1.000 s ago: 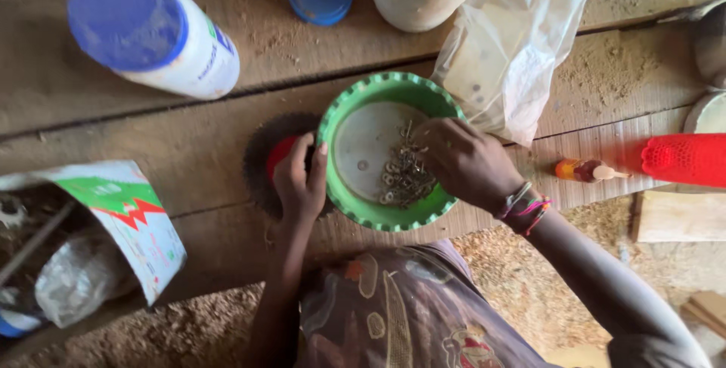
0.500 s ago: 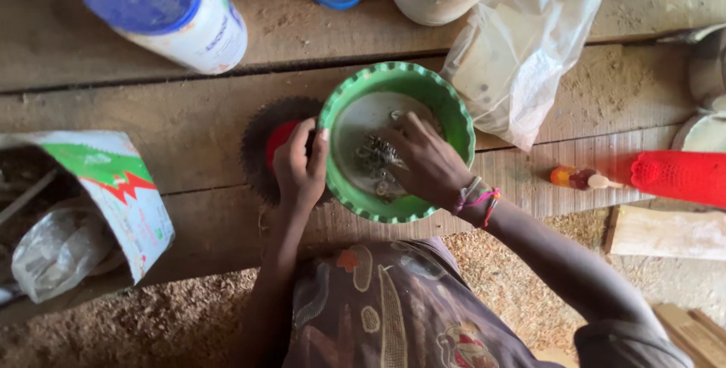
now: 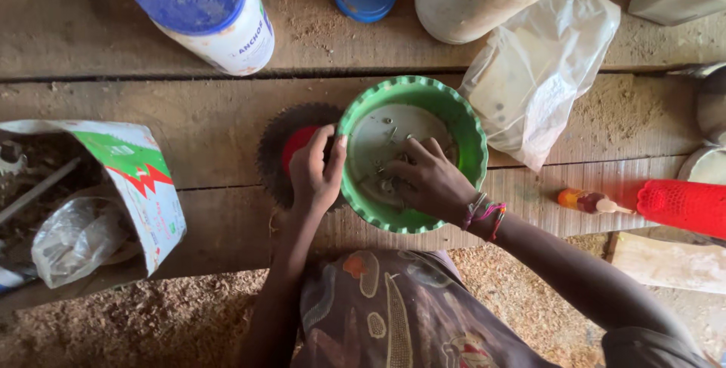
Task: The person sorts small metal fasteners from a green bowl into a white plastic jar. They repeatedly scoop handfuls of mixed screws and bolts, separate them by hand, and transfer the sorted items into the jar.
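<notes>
The right hand [image 3: 431,183] is reaching down inside the green scalloped bowl [image 3: 461,122], fingers curled narrow over the small metal screws [image 3: 393,135] lying on its pale bottom; whether it is pinching 1 of them I cannot tell. Compared with 1 second ago, this hand is sitting deeper and more to the middle of the bowl, and the loose cluster of screws is now mostly hidden beneath it — the sorting through the hardware looks to be well under way. The left hand [image 3: 316,175] is keeping its grip on the bowl's left rim, fingers wrapped over the edge, steadying it. The bowl is resting on the wooden worktop [image 3: 151,103], partly over a circular saw blade [image 3: 283,149] with a red centre. A clear plastic bag [image 3: 544,73] is lying just beside the bowl's right side — a blue-capped white bottle [image 3: 208,5] is standing well apart.
</notes>
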